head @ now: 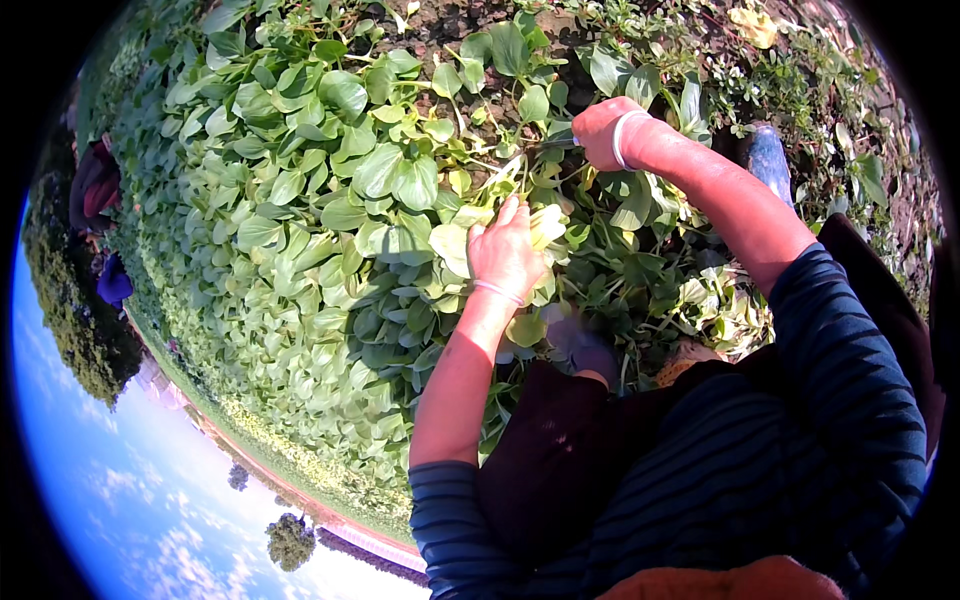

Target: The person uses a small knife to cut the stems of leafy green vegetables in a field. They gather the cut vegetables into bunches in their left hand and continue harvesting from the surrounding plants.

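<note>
My right hand (602,133), with a white band at its wrist, is closed around the handle of a thin dark-bladed tool, probably a knife (553,143). The blade points left, in among the stems of low leafy green plants. My left hand (508,251) lies below and left of the blade, palm down on pale yellow-green leaves (546,226), its fingers pointing up towards the stems. Its fingertips are partly lost among the leaves, so its grip is unclear. Broad-leaved greens (397,176) grow densely to the left of both hands.
Bare brown soil (424,30) and small weeds (720,82) lie beyond my hands. Loose greens (720,304) lie near my feet, beside a blue boot or shoe (768,161). At the far left a person in dark and red clothing (97,184) is bent over the field, near a blue object (114,281).
</note>
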A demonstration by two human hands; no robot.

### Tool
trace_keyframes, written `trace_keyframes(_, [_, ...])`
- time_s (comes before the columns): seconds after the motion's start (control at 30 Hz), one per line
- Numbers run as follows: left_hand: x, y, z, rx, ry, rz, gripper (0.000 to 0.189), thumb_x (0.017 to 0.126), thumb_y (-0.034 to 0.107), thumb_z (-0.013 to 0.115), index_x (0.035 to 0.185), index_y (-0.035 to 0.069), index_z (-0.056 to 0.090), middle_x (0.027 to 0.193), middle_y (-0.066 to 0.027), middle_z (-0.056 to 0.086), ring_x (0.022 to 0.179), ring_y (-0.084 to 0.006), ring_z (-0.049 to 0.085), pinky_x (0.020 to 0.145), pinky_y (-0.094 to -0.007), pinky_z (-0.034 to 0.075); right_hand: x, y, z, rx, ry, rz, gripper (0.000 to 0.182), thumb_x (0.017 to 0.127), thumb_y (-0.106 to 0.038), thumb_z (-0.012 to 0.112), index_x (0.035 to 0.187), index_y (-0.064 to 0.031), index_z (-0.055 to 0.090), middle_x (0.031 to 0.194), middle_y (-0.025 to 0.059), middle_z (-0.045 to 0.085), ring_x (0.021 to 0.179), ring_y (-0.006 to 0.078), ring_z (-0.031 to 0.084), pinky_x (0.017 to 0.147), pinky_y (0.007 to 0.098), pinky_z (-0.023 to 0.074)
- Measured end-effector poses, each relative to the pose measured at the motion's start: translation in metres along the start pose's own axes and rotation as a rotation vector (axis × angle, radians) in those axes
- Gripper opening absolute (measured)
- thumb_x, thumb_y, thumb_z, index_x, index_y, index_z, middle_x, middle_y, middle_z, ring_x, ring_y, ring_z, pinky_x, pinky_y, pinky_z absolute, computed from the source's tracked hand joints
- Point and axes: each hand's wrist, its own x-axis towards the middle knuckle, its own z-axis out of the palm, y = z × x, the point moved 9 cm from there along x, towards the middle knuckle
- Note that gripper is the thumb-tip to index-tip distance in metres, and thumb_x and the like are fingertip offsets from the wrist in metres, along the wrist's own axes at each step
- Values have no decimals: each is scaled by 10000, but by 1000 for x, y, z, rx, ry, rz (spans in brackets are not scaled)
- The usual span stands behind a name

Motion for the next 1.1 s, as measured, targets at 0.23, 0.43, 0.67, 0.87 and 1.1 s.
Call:
trace_keyframes(0.23, [-3,50,6,-52,-54,106,527,625,188,742,1116,46,613,1211,-117,599,1008,-270,622,853,-418,439,12,-46,-20,754,348,-181,315,835,-336,641,986,-59,626,876,188,660,888,367,635,794,435,497])
trace_keyframes(0.43, [-11,62,3,-110,-83,141,514,635,162,733,1129,73,624,1231,-132,593,1020,-276,620,860,-398,452,45,-61,27,885,228,-144,409,870,-387,592,996,2,602,875,225,646,887,395,621,804,448,480])
trace_keyframes(0.67, [-2,28,-55,-368,169,-28,556,639,96,694,1189,60,621,1362,-165,508,1072,-338,611,910,-369,495,9,-17,30,549,303,-154,339,814,-325,631,987,-33,644,866,200,665,862,383,638,785,447,511])
trace_keyframes(0.87, [4,-10,-23,-95,29,-172,537,679,172,696,1204,95,609,1253,-174,584,973,-343,646,849,-404,516,8,-34,16,280,183,-169,283,790,-266,601,946,-44,680,872,177,682,884,356,658,772,420,532])
trace_keyframes(1.1, [-1,-38,14,-45,-119,-297,549,718,278,695,1247,173,591,950,-150,693,879,-334,666,782,-425,528,25,-42,33,178,103,-73,251,737,-159,586,923,-48,712,950,158,702,924,333,679,738,419,552])
